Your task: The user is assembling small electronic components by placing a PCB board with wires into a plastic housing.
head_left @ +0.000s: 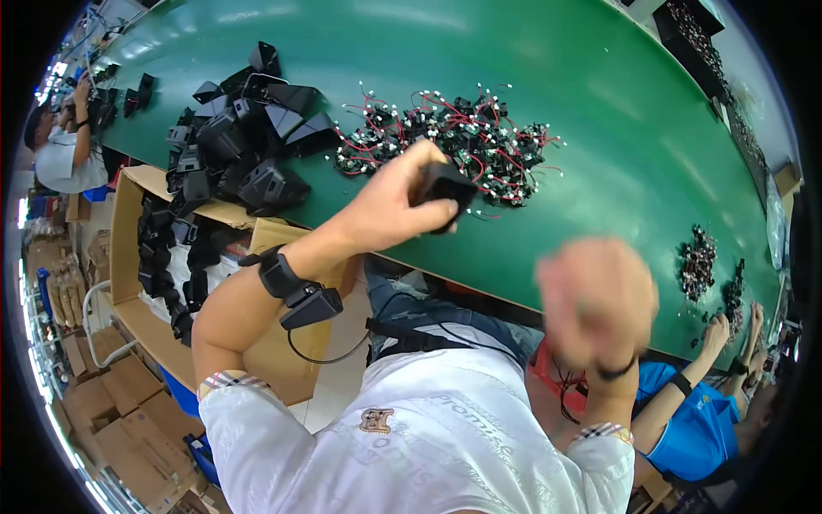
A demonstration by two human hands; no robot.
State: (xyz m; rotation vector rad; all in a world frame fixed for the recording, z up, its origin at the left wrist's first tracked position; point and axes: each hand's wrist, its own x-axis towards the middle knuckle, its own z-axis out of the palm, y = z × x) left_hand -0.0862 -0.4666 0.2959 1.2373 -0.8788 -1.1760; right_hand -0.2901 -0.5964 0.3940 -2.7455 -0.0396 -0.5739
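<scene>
My left hand is closed round a black plastic housing, thumb along its near side, above the front part of the green table. Just beyond it lies a loose heap of small black parts with red wires and white connectors. To the right, my right hand is raised near the table's front edge; motion smears its fingers, so whether it holds anything cannot be made out. A pile of black plastic housings rests on the table left of the wired parts.
An open cardboard box with more black housings stands by my left arm. Smaller heaps of wired parts lie at the far right, near a co-worker in blue. Another person in white works at the far left.
</scene>
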